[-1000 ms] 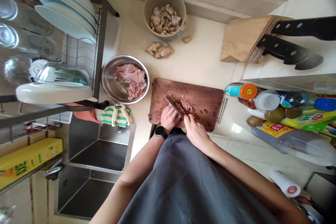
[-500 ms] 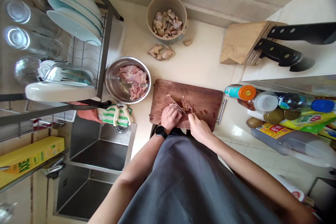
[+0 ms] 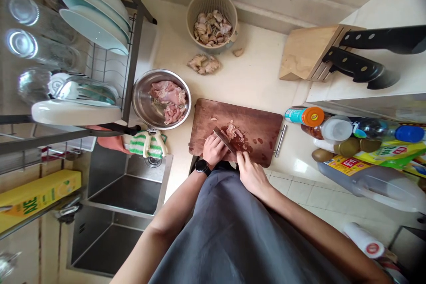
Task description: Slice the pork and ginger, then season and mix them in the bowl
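My right hand (image 3: 251, 171) is closed round the handle of a kitchen knife (image 3: 224, 140). Its blade slants up and left across the board, with the brownish flat side showing. Close against the blade, my left hand (image 3: 214, 148) presses down with curled fingers on raw chicken, which is mostly hidden behind the fingers and blade. Small cut pieces of chicken (image 3: 234, 131) lie just to the right of the blade. Everything rests on a brown wooden cutting board (image 3: 262, 120) with a metal handle.
Left of the board stands a steel bowl (image 3: 138, 108) with raw chicken. Behind are ginger (image 3: 203, 64) and a strainer basket (image 3: 191, 31) of garlic cloves. A knife block (image 3: 299, 53) and several bottles (image 3: 337, 128) stand right; a dish rack (image 3: 133, 62) and sink (image 3: 126, 195) are left.
The knife blade has tilted, so its flat side now shows instead of a thin edge. The cut pieces beside it have spread a little. My right hand has dropped slightly towards me.
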A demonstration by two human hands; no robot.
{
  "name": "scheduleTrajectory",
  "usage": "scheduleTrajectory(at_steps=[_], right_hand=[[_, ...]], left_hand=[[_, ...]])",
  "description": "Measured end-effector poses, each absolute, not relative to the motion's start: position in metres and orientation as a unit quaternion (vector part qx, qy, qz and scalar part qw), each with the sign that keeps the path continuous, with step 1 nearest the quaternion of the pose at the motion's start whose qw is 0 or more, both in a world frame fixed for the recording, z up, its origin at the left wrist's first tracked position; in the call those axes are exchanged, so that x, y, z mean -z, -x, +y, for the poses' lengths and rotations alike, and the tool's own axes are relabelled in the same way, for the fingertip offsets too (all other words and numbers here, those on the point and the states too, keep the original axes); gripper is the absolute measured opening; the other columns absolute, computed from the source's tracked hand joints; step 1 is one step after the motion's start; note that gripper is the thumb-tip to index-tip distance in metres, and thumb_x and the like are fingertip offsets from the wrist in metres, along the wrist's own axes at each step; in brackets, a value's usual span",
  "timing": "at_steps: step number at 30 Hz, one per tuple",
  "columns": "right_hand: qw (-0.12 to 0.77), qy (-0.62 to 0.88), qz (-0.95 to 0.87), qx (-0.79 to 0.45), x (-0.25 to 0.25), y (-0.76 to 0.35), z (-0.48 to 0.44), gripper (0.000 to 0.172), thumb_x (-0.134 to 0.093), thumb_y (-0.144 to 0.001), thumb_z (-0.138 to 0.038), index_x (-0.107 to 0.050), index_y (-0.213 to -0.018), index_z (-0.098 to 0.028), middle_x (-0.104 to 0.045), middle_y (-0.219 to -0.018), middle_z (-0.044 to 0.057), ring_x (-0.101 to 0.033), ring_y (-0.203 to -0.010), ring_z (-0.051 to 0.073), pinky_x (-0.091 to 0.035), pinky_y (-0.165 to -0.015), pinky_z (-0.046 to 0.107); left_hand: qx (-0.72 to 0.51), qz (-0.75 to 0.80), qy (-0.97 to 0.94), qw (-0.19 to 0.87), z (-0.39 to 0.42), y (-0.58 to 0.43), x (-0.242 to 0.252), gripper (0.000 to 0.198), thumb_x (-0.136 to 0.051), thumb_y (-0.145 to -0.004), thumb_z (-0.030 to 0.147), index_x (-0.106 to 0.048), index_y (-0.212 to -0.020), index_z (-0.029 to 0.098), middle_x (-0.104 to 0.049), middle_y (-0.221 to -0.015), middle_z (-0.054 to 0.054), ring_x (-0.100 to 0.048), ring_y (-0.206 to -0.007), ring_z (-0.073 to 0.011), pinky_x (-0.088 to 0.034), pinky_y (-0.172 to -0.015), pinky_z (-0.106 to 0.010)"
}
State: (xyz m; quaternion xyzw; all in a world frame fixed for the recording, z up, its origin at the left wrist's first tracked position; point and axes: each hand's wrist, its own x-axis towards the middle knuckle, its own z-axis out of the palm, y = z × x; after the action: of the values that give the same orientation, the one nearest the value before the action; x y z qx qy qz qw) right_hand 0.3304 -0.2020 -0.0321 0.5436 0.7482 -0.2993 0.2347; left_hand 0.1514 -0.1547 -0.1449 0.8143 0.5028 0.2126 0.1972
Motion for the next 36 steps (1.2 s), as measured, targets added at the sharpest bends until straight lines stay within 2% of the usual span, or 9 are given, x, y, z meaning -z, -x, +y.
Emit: scheduleTrajectory(at_steps=[4,11,14,18,22,26,29,36], right_hand=[[0.246,-0.540,0.742,0.310,0.035,-0.331,-0.200,0.049,-0.026,-0.095,-0.007,-0.037,-0.142,-0.009,-0.054,-0.130,0.022,-0.071,-0.083,0.021,-0.056,-0.066,0.029],[0.195,-0.551,0.745,0.323,0.045,-0.299,-0.137,0.033,-0.022,-0.100,-0.013,-0.044,-0.124,-0.017,-0.057,-0.125,0.016,-0.071,-0.084,0.021,-0.054,-0.068,0.029],[0.221,-0.543,0.736,0.339,0.043,-0.319,-0.162,0.033,-0.024,-0.100,-0.013,-0.043,-0.126,-0.016,-0.057,-0.127,0.017,-0.071,-0.086,0.022,-0.054,-0.069,0.030],[0.287,-0.539,0.706,0.360,0.040,-0.342,-0.193,0.038,-0.028,-0.096,-0.009,-0.042,-0.131,-0.013,-0.056,-0.130,0.020,-0.071,-0.087,0.023,-0.053,-0.071,0.031],[0.242,-0.544,0.721,0.355,0.045,-0.324,-0.162,0.036,-0.027,-0.097,-0.012,-0.042,-0.130,-0.014,-0.057,-0.127,0.019,-0.070,-0.091,0.023,-0.052,-0.076,0.031],[0.190,-0.555,0.727,0.357,0.047,-0.320,-0.140,0.034,-0.027,-0.098,-0.015,-0.043,-0.128,-0.015,-0.059,-0.124,0.017,-0.069,-0.092,0.025,-0.051,-0.076,0.033],[0.189,-0.572,0.723,0.339,0.043,-0.330,-0.155,0.038,-0.026,-0.098,-0.015,-0.041,-0.133,-0.013,-0.059,-0.125,0.018,-0.069,-0.090,0.025,-0.052,-0.074,0.034],[0.225,-0.547,0.751,0.294,0.034,-0.327,-0.190,0.048,-0.026,-0.097,-0.011,-0.034,-0.144,-0.013,-0.055,-0.131,0.020,-0.070,-0.082,0.022,-0.054,-0.064,0.031]], left_hand=[[-0.213,0.503,-0.817,0.183,-0.157,-0.152,0.149,0.017,-0.057,-0.092,0.029,-0.066,-0.081,0.020,-0.068,-0.082,-0.008,-0.064,-0.094,-0.0229,-0.049,-0.083,-0.037],[-0.216,0.503,-0.813,0.197,-0.156,-0.152,0.151,0.022,-0.048,-0.096,0.024,-0.067,-0.086,0.021,-0.070,-0.090,-0.009,-0.064,-0.097,-0.0219,-0.050,-0.087,-0.038],[-0.215,0.501,-0.813,0.204,-0.156,-0.153,0.151,0.018,-0.054,-0.094,0.027,-0.067,-0.084,0.020,-0.068,-0.085,-0.008,-0.064,-0.096,-0.0218,-0.050,-0.087,-0.038],[-0.230,0.488,-0.816,0.205,-0.155,-0.155,0.152,0.011,-0.060,-0.092,0.028,-0.067,-0.089,0.020,-0.069,-0.087,-0.008,-0.065,-0.102,-0.0224,-0.051,-0.090,-0.038],[-0.257,0.483,-0.818,0.178,-0.153,-0.156,0.149,0.007,-0.061,-0.090,0.022,-0.067,-0.087,0.019,-0.070,-0.085,-0.007,-0.066,-0.097,-0.0214,-0.052,-0.087,-0.037],[-0.267,0.480,-0.810,0.204,-0.152,-0.155,0.140,0.012,-0.059,-0.089,0.019,-0.068,-0.098,0.021,-0.072,-0.097,-0.006,-0.066,-0.102,-0.0203,-0.052,-0.092,-0.039],[-0.263,0.489,-0.804,0.213,-0.153,-0.155,0.136,0.016,-0.060,-0.089,0.020,-0.067,-0.103,0.022,-0.072,-0.102,-0.006,-0.065,-0.105,-0.0211,-0.051,-0.095,-0.041],[-0.233,0.495,-0.817,0.183,-0.159,-0.153,0.142,0.008,-0.062,-0.090,0.025,-0.066,-0.087,0.019,-0.070,-0.086,-0.009,-0.064,-0.098,-0.0233,-0.049,-0.086,-0.038]])
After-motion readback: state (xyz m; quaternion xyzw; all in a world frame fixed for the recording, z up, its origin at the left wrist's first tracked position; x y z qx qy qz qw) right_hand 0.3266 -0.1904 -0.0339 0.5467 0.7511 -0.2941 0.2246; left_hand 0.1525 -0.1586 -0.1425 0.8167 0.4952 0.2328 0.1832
